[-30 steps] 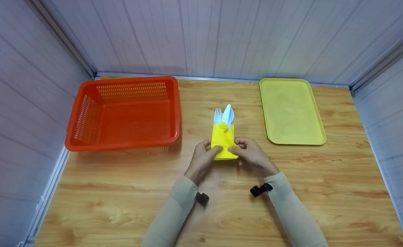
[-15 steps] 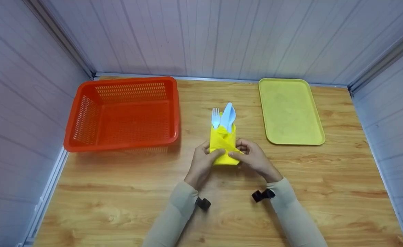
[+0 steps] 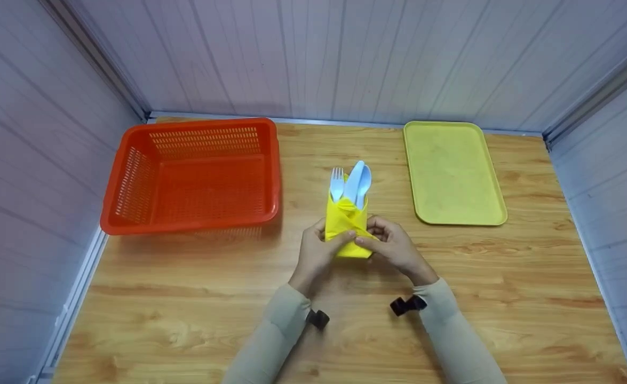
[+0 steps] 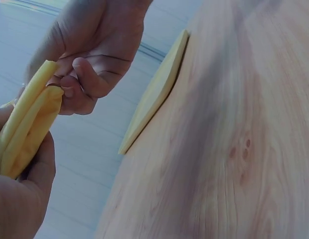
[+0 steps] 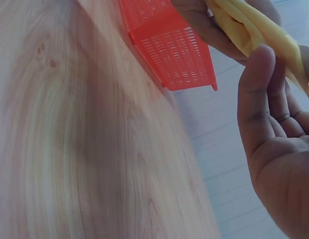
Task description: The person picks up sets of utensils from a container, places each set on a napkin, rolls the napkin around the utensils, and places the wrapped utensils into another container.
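Note:
A folded yellow napkin [image 3: 345,221] forms a pouch, raised above the table in both hands. Out of its top stick a pale blue fork [image 3: 337,184], a knife [image 3: 353,181] and a spoon [image 3: 365,181], their lower ends hidden inside. My left hand [image 3: 316,250] grips the napkin's left side, thumb across the front. On the other side my right hand [image 3: 396,248] pinches the lower right corner between thumb and fingers. In the left wrist view the napkin [image 4: 30,124] shows its layered folds edge-on; the right wrist view has the napkin [image 5: 264,32] at the top.
A red perforated basket [image 3: 190,226] stands at the back left of the wooden table [image 3: 196,309]. At the back right lies a yellow-green tray [image 3: 454,173]. Pale panel walls [image 3: 313,58] enclose the table at the back and both sides.
Both hands have drawn the napkin slightly toward the body, and more of the cutlery shows above it. The knife and spoon lean further right. Both grips stay on the napkin.

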A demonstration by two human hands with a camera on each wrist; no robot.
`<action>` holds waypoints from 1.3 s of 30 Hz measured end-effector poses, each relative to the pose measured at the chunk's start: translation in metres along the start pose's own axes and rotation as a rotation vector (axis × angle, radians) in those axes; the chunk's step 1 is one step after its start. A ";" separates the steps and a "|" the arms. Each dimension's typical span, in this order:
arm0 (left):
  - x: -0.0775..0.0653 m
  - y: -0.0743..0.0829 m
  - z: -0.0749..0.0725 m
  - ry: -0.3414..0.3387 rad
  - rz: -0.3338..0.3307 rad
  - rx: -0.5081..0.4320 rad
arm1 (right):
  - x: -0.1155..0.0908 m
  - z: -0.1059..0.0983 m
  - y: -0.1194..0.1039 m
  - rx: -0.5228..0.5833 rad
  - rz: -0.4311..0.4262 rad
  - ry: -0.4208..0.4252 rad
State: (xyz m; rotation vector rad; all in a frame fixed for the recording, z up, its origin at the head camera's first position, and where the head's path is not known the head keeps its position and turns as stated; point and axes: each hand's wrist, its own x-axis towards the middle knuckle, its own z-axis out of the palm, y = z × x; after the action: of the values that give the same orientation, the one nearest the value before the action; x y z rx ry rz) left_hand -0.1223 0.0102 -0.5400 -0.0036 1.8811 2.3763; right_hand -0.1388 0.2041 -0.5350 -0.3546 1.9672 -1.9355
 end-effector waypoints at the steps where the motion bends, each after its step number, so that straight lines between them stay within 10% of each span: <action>1: 0.000 0.000 0.000 -0.001 0.009 0.001 | 0.000 0.000 0.000 0.003 -0.006 0.000; 17: 0.001 0.008 -0.012 -0.036 -0.045 -0.012 | -0.005 -0.013 -0.002 -0.071 -0.185 -0.096; 24: -0.012 0.034 0.001 0.054 0.065 -0.033 | -0.006 0.007 -0.012 -0.146 -0.186 0.203; 28: -0.009 0.020 0.009 0.170 0.142 -0.020 | -0.009 0.029 -0.030 -0.324 -0.262 0.375; 39: -0.006 0.004 0.018 0.264 0.201 0.000 | -0.010 0.047 -0.037 -0.392 -0.293 0.417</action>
State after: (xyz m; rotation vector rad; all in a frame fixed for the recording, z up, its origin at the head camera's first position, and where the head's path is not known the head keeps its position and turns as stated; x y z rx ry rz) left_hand -0.1159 0.0265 -0.5317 -0.1420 2.0851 2.6215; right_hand -0.1126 0.1642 -0.4973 -0.3797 2.7131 -1.8985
